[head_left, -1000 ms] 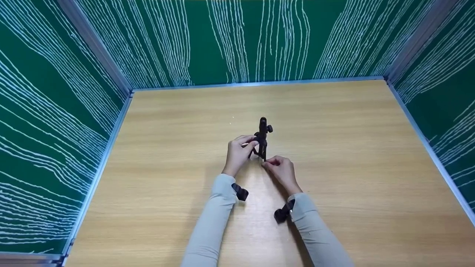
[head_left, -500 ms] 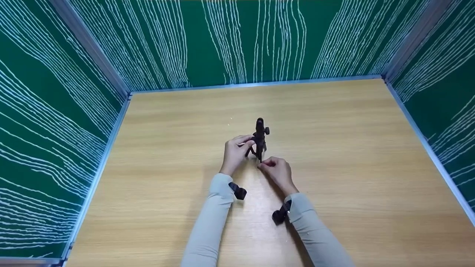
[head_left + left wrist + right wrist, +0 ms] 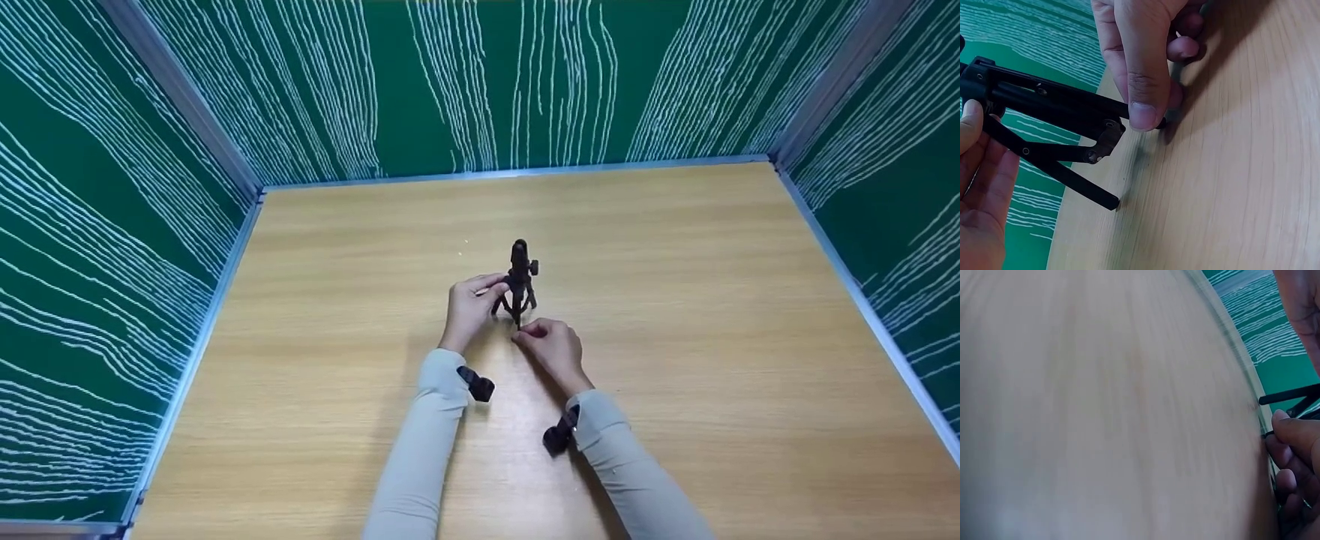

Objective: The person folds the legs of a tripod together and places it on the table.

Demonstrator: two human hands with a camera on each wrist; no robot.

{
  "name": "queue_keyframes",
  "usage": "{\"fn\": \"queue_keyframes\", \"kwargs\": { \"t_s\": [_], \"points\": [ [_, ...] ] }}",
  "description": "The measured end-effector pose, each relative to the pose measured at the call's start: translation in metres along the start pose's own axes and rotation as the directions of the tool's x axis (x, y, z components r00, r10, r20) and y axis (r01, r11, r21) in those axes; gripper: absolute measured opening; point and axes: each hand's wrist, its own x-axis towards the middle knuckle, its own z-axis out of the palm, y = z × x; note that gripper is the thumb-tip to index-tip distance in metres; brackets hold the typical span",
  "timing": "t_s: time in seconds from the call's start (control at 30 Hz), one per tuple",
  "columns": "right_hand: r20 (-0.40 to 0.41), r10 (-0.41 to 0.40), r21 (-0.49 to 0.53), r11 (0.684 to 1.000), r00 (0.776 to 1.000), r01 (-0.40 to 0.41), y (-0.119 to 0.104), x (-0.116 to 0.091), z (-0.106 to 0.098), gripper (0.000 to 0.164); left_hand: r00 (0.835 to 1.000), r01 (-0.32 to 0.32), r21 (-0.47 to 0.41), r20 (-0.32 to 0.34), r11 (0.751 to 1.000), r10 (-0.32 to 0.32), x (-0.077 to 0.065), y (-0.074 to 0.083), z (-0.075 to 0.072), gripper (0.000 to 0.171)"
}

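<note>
A small black tripod [image 3: 519,262] stands on the table in the middle of the head view, its legs spread and a knob on its right side. My left hand [image 3: 469,307] holds the tripod's body from the left between thumb and fingers. Low on the near side, my right hand [image 3: 553,349] pinches the end of one leg. Up close in the left wrist view, the hinged leg braces of the tripod [image 3: 1050,107] show, and the right thumb [image 3: 1143,84] presses over the leg near its foot. The right wrist view catches only one leg [image 3: 1286,394] at its right edge.
The wooden table [image 3: 337,285] is bounded by green panels [image 3: 405,90] with white wavy lines, set in metal frames. Small white specks [image 3: 463,247] lie beyond the left hand. Each wrist wears a black camera [image 3: 480,388].
Both hands and the tripod have shifted slightly left in the head view. The tripod has turned a little, so a leg on its right side now shows. Both grips stay the same.
</note>
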Motion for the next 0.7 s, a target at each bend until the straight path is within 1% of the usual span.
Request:
{"fn": "queue_keyframes", "kwargs": {
  "t_s": [0.17, 0.3, 0.53, 0.7],
  "points": [
    [0.003, -0.015, -0.020, 1.000, 1.000, 0.015, -0.0032, 0.0004, 0.0042, 0.015, 1.000, -0.006, 0.023, -0.004, 1.000, 0.006, 0.0005, -0.0009, -0.0028, 0.025],
    [0.009, -0.016, -0.038, 0.999, 1.000, 0.016, -0.0062, 0.0008, 0.0048, 0.015, 1.000, 0.007, 0.012, -0.010, 1.000, -0.007, 0.0012, -0.0007, -0.0042, 0.025],
    [0.021, 0.024, -0.051, 0.998, 0.999, -0.023, -0.0076, 0.0028, 0.0076, 0.017, 1.000, 0.001, -0.028, 0.002, 1.000, -0.001, 0.0026, -0.0028, -0.0047, 0.025],
    [0.017, 0.034, -0.073, 0.997, 0.999, -0.033, -0.0095, 0.0033, 0.0099, 0.018, 1.000, 0.002, -0.031, 0.002, 1.000, -0.002, 0.0039, -0.0053, -0.0051, 0.026]
  ]
}}
